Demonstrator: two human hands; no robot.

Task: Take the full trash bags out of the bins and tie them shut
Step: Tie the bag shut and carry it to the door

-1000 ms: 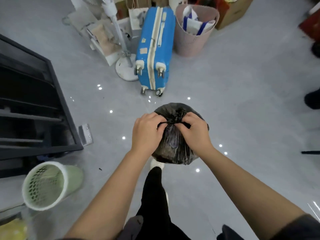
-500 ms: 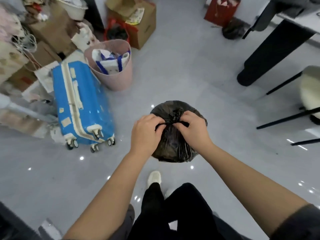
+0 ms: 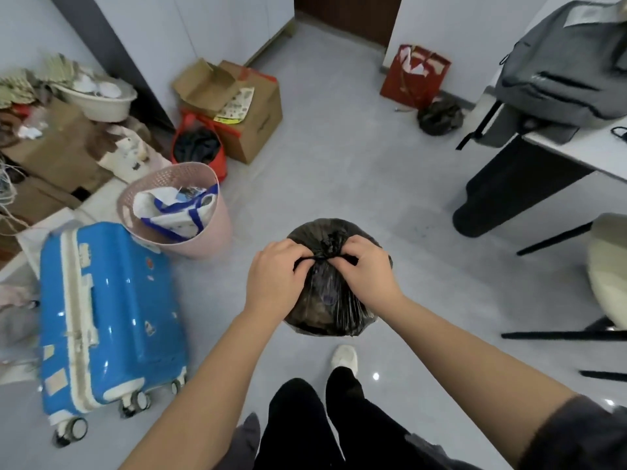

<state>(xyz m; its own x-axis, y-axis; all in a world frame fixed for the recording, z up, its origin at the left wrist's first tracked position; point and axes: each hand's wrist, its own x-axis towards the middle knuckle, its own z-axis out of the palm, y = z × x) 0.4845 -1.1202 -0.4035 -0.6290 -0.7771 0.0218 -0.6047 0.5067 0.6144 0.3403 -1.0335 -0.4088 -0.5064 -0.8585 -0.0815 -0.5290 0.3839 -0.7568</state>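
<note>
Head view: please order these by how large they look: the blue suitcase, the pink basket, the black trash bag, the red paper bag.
1. blue suitcase, clearly largest.
2. pink basket and black trash bag: about alike; the bag is held nearer the camera, so unranked.
3. red paper bag, smallest, though farthest away.

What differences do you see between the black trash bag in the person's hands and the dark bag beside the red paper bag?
The held trash bag is gripped at its neck by the left hand and right hand; the dark floor bag is untouched. The held trash bag is near the person's feet; the dark floor bag lies beside the red paper bag. Both are dark and bulging.
</note>
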